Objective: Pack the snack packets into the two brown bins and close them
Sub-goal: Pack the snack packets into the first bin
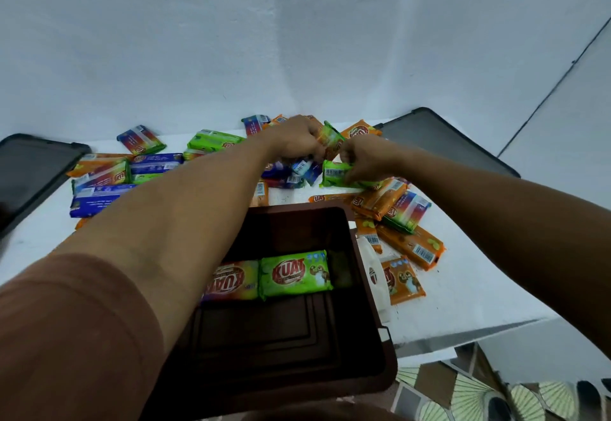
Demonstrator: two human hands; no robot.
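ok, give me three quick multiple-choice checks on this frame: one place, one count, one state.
1. Where does the green KUAT packet lie?
A. in the brown bin
B. on the tiled floor
C. on a dark lid

2. How many packets show inside the bin?
A. none
B. two
C. five

3. What is the right hand doing?
A. resting empty
B. pressing the bin shut
C. gripping a green packet from the pile

Answers: 1 A, it lies flat on the bin's bottom. 2 B, the green one and an orange-yellow packet beside it. 3 C, its fingers curl round that packet.
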